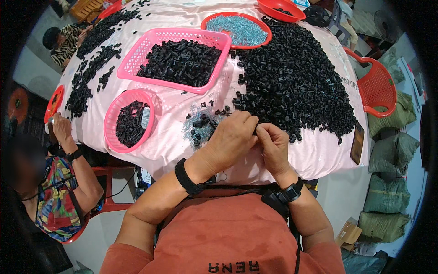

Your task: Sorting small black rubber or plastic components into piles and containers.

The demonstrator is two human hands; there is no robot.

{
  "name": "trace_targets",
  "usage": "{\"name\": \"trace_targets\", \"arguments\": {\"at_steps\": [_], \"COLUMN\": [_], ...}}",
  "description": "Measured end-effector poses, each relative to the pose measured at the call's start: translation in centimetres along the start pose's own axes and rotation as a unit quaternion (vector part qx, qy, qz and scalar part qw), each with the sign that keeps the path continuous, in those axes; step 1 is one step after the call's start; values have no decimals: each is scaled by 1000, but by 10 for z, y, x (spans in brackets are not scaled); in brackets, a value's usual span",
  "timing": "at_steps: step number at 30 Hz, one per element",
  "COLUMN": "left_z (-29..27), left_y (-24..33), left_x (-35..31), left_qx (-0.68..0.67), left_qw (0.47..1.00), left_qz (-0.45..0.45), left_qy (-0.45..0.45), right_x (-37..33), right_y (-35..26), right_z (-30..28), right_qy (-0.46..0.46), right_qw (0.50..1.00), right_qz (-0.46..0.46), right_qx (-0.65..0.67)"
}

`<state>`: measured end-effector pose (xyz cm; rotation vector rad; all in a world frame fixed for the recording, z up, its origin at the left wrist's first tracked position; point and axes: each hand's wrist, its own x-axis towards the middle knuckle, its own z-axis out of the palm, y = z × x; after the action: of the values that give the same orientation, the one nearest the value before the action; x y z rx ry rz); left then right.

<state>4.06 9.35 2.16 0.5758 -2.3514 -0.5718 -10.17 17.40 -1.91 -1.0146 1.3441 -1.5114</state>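
My left hand [232, 136] and my right hand [273, 147] meet over the near part of the table, fingertips pinched together. Between them shows a bit of a small black plastic part [256, 131], mostly hidden by the fingers. Just beyond lies a wide heap of small black plastic parts [296, 77]. Beside my left hand is a little pile of clear bluish pieces [189, 130] with several black parts on it. Farther left, a round pink basket [152, 119] holds thin black sticks. Behind it, a pink rectangular basket [127, 68] contains more black parts.
A red tray [204, 21] of clear bluish pieces stands at the back. A phone [358, 144] lies at the table's right edge. A red chair [379, 89] and stacked green sacks [388, 194] are to the right. Another person [59, 192] sits at the left, near scattered black parts [82, 86].
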Motion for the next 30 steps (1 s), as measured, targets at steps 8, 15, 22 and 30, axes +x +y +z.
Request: {"name": "trace_targets", "arguments": {"at_steps": [8, 15, 22, 30], "left_z": [8, -40, -84, -20], "left_y": [0, -32, -47, -46], "left_x": [-4, 25, 30, 2], "left_qx": [3, 45, 96, 100], "left_qw": [1000, 991, 974, 993], "left_qz": [19, -87, -65, -62], "left_qy": [-16, 87, 193, -14], "right_x": [-2, -1, 2, 1], "right_y": [-3, -9, -9, -7], "right_z": [2, 5, 4, 6], "right_qy": [20, -24, -24, -10], "right_qw": [1000, 992, 992, 991], "right_qz": [-14, 51, 40, 47], "right_qx": [-3, 109, 119, 124]}}
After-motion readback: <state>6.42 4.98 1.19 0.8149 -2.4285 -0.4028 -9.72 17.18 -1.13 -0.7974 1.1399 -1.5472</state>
